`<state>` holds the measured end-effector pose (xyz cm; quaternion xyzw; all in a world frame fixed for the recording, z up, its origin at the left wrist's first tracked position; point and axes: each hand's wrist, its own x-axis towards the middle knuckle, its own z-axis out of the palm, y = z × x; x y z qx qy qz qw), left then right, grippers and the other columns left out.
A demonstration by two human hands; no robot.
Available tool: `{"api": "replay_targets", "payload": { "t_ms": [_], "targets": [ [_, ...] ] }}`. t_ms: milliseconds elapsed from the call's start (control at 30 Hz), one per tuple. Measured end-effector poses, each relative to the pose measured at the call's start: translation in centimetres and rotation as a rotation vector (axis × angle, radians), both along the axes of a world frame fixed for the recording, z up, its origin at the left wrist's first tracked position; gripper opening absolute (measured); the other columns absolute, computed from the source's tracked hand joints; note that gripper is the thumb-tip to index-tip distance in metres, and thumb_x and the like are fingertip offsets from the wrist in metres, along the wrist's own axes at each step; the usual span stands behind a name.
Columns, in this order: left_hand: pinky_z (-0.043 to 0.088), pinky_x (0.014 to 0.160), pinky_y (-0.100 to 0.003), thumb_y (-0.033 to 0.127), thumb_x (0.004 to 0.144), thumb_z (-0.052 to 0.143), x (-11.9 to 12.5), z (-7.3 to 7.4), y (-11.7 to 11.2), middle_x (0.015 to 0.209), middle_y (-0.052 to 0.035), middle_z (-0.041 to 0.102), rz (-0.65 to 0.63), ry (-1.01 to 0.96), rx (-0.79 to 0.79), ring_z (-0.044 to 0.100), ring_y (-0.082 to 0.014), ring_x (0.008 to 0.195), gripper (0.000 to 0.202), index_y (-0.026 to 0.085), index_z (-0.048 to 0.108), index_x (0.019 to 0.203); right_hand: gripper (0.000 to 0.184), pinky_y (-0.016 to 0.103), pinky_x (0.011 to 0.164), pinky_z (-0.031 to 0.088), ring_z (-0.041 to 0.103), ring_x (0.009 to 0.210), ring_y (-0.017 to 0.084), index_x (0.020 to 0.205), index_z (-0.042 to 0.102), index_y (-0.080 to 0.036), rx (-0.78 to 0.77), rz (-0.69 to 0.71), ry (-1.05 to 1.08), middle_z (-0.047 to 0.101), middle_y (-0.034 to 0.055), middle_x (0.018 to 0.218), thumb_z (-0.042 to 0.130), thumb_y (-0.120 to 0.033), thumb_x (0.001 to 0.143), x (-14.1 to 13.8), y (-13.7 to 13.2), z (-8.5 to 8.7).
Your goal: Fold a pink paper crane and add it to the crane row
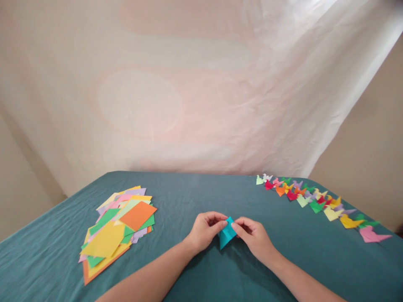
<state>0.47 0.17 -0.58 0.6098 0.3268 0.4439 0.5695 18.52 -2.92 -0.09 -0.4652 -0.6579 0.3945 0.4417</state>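
Observation:
A small piece of turquoise origami paper [227, 235], folded to a pointed shape, is between my two hands just above the table. My left hand [208, 228] pinches its upper left edge between thumb and fingers. On the opposite side, my right hand [253, 235] grips the upper right edge, thumb on top and fingers behind. The paper's narrow tip points down toward me. Its underside and the fingertips behind it are hidden.
A loose pile of coloured paper sheets [138, 216] lies on the left of the green-covered table [176, 193]. Rows of folded paper birds [333, 214] in many colours stand along the right side. A pale cloth sheet [201, 105] hangs behind the table.

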Motion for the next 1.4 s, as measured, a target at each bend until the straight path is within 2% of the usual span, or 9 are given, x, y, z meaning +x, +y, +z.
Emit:
{"api": "replay_targets", "payload": {
  "t_ms": [267, 400, 533, 667, 733, 933, 1233, 1400],
  "targets": [
    [0.046, 0.07, -0.025, 0.032, 0.073, 0.067, 0.11, -0.03, -0.01, 0.08, -0.0059, 0.068, 0.0, 0.016, 0.003, 0.06, -0.0146, 0.071, 0.024, 0.013, 0.067, 0.087, 0.03, 0.022, 0.055, 0.036, 0.043, 0.057, 0.011, 0.067, 0.057, -0.016, 0.056, -0.022, -0.084, 0.047, -0.002, 0.059, 0.05, -0.04, 0.084, -0.04, -0.3, 0.03],
    [0.046, 0.071, -0.026, 0.033, 0.073, 0.067, 0.1, 0.14, -0.17, 0.083, -0.006, 0.068, -0.039, 0.024, -0.016, 0.06, -0.0145, 0.072, 0.025, 0.013, 0.067, 0.09, 0.029, 0.022, 0.056, 0.037, 0.044, 0.058, 0.012, 0.066, 0.056, -0.016, 0.1, -0.029, -0.119, 0.048, -0.0019, 0.06, 0.05, -0.039, 0.084, -0.18, -0.5, 0.23],
    [0.044, 0.067, -0.024, 0.034, 0.074, 0.066, 0.09, 0.48, -0.26, 0.077, -0.005, 0.066, -0.035, 0.052, -0.004, 0.058, -0.0137, 0.069, 0.024, 0.012, 0.068, 0.084, 0.028, 0.023, 0.058, 0.039, 0.046, 0.06, 0.012, 0.067, 0.057, -0.017, 0.129, -0.014, -0.146, 0.05, -0.0012, 0.063, 0.049, -0.037, 0.085, -0.25, -0.73, 0.5],
    [0.042, 0.063, -0.023, 0.037, 0.074, 0.065, 0.09, 0.75, -0.2, 0.073, -0.0036, 0.064, -0.002, 0.059, 0.004, 0.055, -0.0122, 0.065, 0.026, 0.012, 0.066, 0.08, 0.018, 0.023, 0.059, 0.042, 0.049, 0.061, 0.012, 0.083, 0.056, -0.018, 0.115, -0.017, -0.104, 0.054, -0.0008, 0.069, 0.054, -0.036, 0.081, -0.41, -0.96, 0.53],
    [0.041, 0.062, -0.022, 0.039, 0.075, 0.063, 0.06, 0.78, -0.12, 0.071, -0.0028, 0.062, 0.015, 0.063, 0.009, 0.053, -0.0116, 0.063, 0.028, 0.012, 0.064, 0.078, 0.021, 0.023, 0.06, 0.044, 0.051, 0.062, 0.012, 0.091, 0.053, -0.019, 0.103, -0.027, -0.066, 0.056, -0.0002, 0.074, 0.056, -0.035, 0.079, -0.51, -0.98, 0.4],
    [0.039, 0.061, -0.021, 0.041, 0.077, 0.06, -0.03, 0.69, 0.01, 0.069, -0.0014, 0.058, 0.012, 0.044, 0.013, 0.05, -0.0106, 0.063, 0.029, 0.012, 0.061, 0.078, 0.02, 0.025, 0.06, 0.045, 0.052, 0.063, 0.013, 0.089, 0.053, -0.018, 0.106, -0.052, -0.078, 0.057, 0.0007, 0.073, 0.054, -0.036, 0.08, -0.39, -0.76, -0.13],
    [0.038, 0.061, -0.021, 0.042, 0.077, 0.06, 0.02, 0.84, 0.03, 0.069, -0.0008, 0.056, 0.006, 0.025, 0.002, 0.047, -0.0102, 0.062, 0.03, 0.012, 0.06, 0.079, 0.024, 0.025, 0.061, 0.045, 0.053, 0.063, 0.014, 0.095, 0.058, -0.018, 0.126, -0.039, -0.069, 0.059, 0.0012, 0.074, 0.053, -0.037, 0.082, -0.33, -0.88, 0.22],
    [0.038, 0.062, -0.021, 0.041, 0.078, 0.06, -0.07, 0.87, 0.12, 0.07, -0.0006, 0.055, 0.023, 0.019, -0.021, 0.047, -0.0097, 0.063, 0.03, 0.012, 0.06, 0.079, 0.028, 0.027, 0.067, 0.048, 0.056, 0.071, 0.015, 0.107, 0.053, -0.019, 0.152, -0.041, -0.004, 0.06, 0.0049, 0.09, 0.05, -0.034, 0.084, -0.11, -0.98, -0.21]
  ]
}}
